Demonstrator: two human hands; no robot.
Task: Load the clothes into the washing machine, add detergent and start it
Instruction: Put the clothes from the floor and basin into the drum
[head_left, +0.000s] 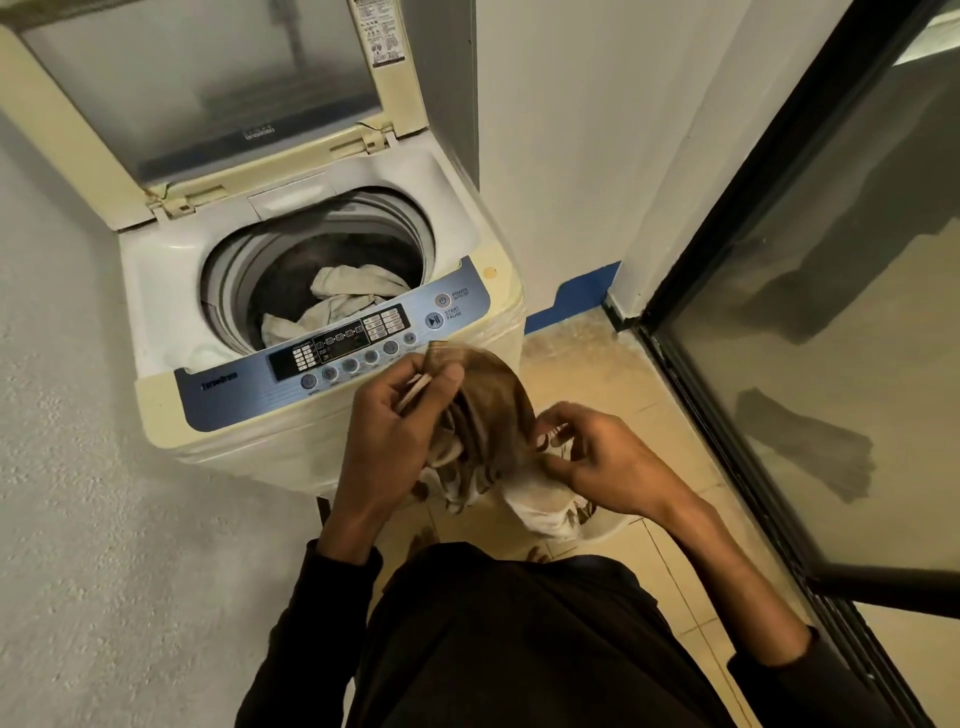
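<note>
While its lid (202, 88) stands raised against the rough grey wall (67, 493), the washer (322, 332) fills the upper left, a boxy top-loader of yellowed cream plastic with rounded corners. Right of it a dark-framed glass door (810, 322) runs down the edge, smooth and reflective, over glossy tan floor tiles (587, 374) with thin grout lines. A strip of blue tape (576, 296) marks the base of the white wall behind. The round drum (317, 260) is ringed in ribbed grey, and a crumpled off-white cloth (337, 301) lies inside it. Along the front curves a blue panel (343, 348) with small round buttons, a dark display and a start/pause key. Below the panel, a soft bundle of clothes (483, 431), brown and white in loose folds, hangs between both hands in front of the machine, outside the drum. The left hand (400, 421) has its fingers curled tight round the upper folds, thumb on top. The right hand (597, 457) pinches the bundle's lower white part with bent fingers. Black sleeves (311, 613) cover both forearms.
</note>
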